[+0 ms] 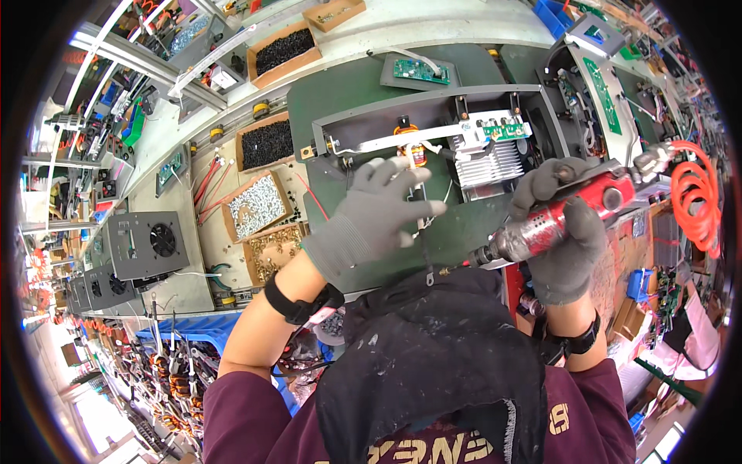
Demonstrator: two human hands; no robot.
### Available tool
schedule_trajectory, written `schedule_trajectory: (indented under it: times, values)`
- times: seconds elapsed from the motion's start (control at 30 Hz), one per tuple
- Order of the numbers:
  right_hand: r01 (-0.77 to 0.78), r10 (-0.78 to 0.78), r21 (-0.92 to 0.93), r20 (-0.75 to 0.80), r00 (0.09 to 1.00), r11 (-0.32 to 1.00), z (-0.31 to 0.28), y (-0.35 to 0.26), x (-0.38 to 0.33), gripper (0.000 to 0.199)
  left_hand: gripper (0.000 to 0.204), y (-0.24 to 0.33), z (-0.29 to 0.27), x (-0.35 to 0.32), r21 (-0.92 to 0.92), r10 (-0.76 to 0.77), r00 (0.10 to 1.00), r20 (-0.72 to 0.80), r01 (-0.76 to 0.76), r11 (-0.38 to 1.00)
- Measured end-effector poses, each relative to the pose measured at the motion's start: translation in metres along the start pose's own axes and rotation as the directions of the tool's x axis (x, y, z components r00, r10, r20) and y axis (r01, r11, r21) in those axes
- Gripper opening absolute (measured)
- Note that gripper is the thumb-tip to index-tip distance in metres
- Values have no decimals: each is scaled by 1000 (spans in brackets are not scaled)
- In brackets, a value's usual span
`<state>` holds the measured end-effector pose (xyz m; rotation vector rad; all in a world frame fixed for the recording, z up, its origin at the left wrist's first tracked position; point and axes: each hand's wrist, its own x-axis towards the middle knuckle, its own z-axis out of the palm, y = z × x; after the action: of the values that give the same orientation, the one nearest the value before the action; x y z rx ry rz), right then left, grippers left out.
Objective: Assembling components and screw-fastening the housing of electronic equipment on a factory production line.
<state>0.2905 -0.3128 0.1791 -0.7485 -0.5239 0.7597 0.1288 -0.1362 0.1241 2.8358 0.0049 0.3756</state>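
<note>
I'm looking down at the grey metal chassis lying open on the green bench mat — it is looking rigid and heavy, best steadied by its frame rail, not by the finned heat sink or the small green circuit board inside, which I'm judging fragile. My right hand, gloved, is wrapping tight around the red power screwdriver, bit pointing left toward the mat's near edge — a dense, stiff tool, gripping well at the barrel. My left hand is hovering over the chassis front, fingers spread loosely, possibly pinching a thin black wire; I cannot tell for sure.
</note>
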Motion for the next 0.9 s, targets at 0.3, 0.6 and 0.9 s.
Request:
schedule_trajectory:
  times: [0.3, 0.6, 0.9]
  values:
    - [121, -110, 191, -64, 992, 974, -26, -35, 19, 34, 24, 12, 41, 24, -506, -96, 950, -296, -71, 860]
    - [354, -360, 180, 0, 933, 918, 3, -54, 66, 28, 19, 1, 13, 57, -700, -389, 915, -111, 206, 684]
    - [629, -622, -106, 91, 777, 770, 32, -22, 107, 34, 20, -14, 1, 72, -897, -429, 885, 180, 326, 298]
